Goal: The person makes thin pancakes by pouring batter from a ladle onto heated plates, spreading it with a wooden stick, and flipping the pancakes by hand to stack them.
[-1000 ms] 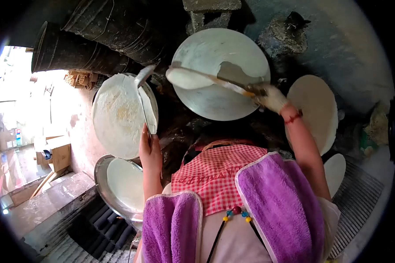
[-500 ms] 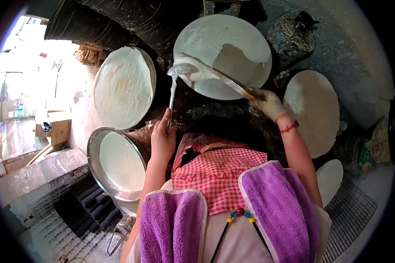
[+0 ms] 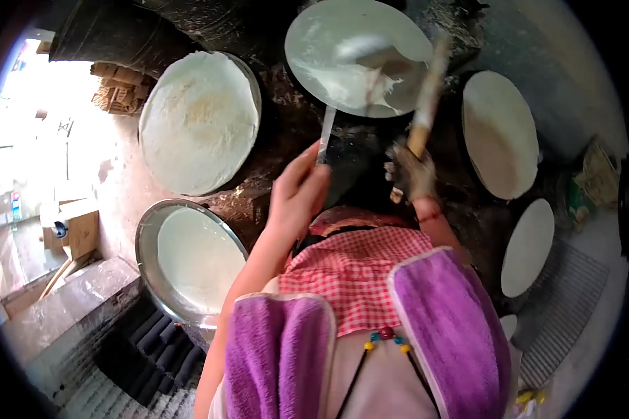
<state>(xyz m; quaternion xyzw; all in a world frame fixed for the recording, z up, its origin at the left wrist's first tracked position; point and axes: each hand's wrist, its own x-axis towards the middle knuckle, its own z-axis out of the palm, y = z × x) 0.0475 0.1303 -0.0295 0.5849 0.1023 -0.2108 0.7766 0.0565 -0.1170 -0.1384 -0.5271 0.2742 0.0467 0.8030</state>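
My left hand [image 3: 302,185] is closed on the metal handle of a ladle [image 3: 326,133], whose blurred bowl hangs over the round griddle [image 3: 314,42] at the top centre. White batter [image 3: 335,82] is spread over part of that griddle, with a ragged edge and a darker bare patch. My right hand [image 3: 414,171], in a dirty glove, grips a flat wooden-handled scraper [image 3: 428,105]. The scraper points upward beside the griddle's right edge, smeared by motion. A metal basin [image 3: 143,241] of white batter stands left of my left forearm.
A round flatbread stack [image 3: 199,122] lies on the left. Two more pale rounds [image 3: 500,136] [image 3: 528,248] are on the right. Dark cylinders [image 3: 150,349] lie at lower left, a cardboard box [image 3: 77,227] at far left, and a wire rack [image 3: 566,314] at lower right.
The scraper has swung from over the griddle to upright at its right. My left hand has moved right with the ladle, now over the griddle. The view has shifted, and the batter's shape has changed.
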